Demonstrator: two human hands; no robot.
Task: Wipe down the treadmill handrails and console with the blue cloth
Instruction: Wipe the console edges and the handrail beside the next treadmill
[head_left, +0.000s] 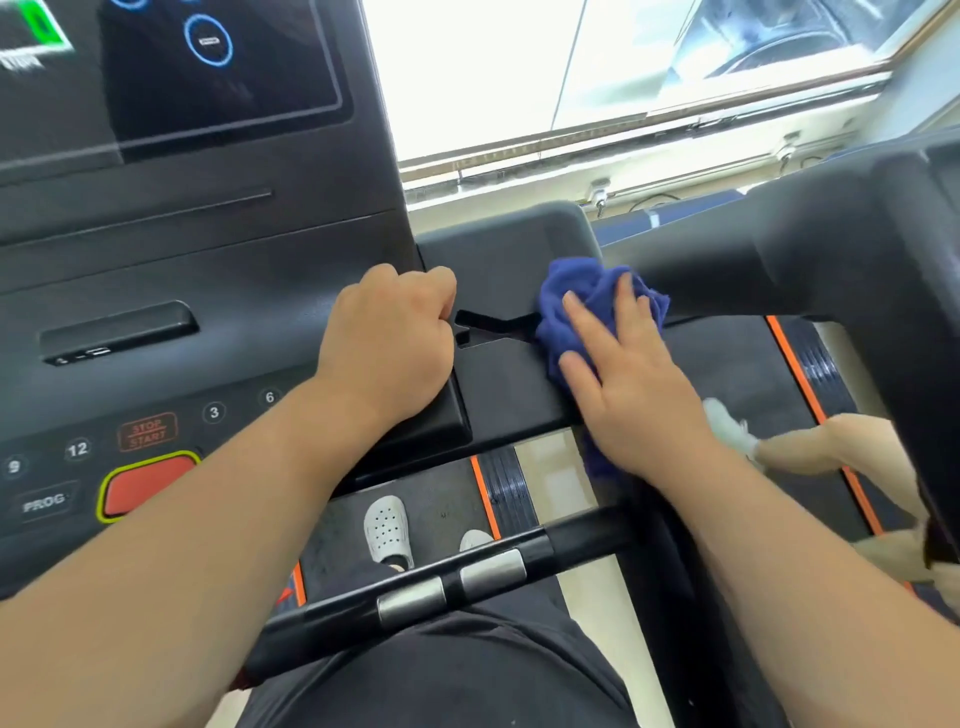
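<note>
Right hand (631, 384) presses flat on blue cloth (574, 306).

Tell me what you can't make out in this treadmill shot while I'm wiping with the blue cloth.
Head view only.
Console screen: cut off by the top and left edges; its text is blurred.
Left hand: curled fingers face away, so whether they hold anything is hidden.
Blue cloth: its middle is covered by the right hand pressing on it.
Ports in the console slot: too small and blurred to identify.
</note>
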